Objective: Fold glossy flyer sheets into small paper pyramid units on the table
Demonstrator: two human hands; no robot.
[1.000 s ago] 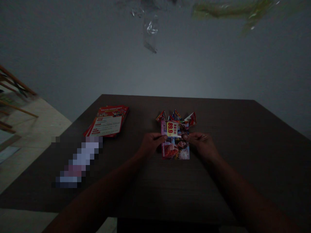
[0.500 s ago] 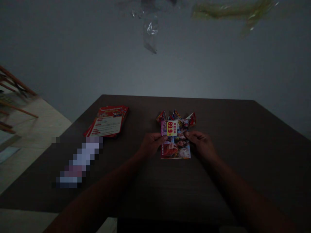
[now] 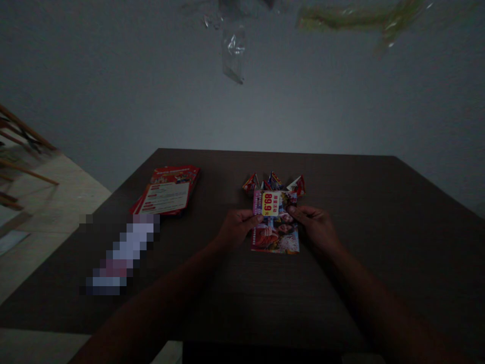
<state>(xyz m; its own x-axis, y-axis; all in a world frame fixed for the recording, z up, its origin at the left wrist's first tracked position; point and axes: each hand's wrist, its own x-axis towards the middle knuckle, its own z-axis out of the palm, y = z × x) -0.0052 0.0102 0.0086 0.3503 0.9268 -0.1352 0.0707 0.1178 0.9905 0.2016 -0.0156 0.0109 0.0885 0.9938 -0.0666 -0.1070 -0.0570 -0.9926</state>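
A colourful printed flyer (image 3: 276, 237) with a yellow price patch lies between my two hands, near the middle of the table. My left hand (image 3: 239, 225) pinches its left edge, thumb on top. On the opposite edge my right hand (image 3: 312, 221) grips the paper, also with the thumb on top. Just beyond the flyer are several folded paper pieces (image 3: 296, 185) in red, blue and white, their near parts hidden by it. Off to the left, a stack of red and white leaflets (image 3: 166, 194) rests on the table.
The dark wooden table (image 3: 352, 202) stands against a grey wall (image 3: 322, 101). A pixelated oblong patch (image 3: 127, 253) covers something left of my left forearm. Clear plastic (image 3: 234, 50) and yellowish tape (image 3: 348, 19) hang on the wall. Wooden furniture legs (image 3: 28, 126) show at far left.
The flyer has flattened out and come slightly towards me, its crosswise crease now less marked. Both hands keep hold of its edges and have barely moved.
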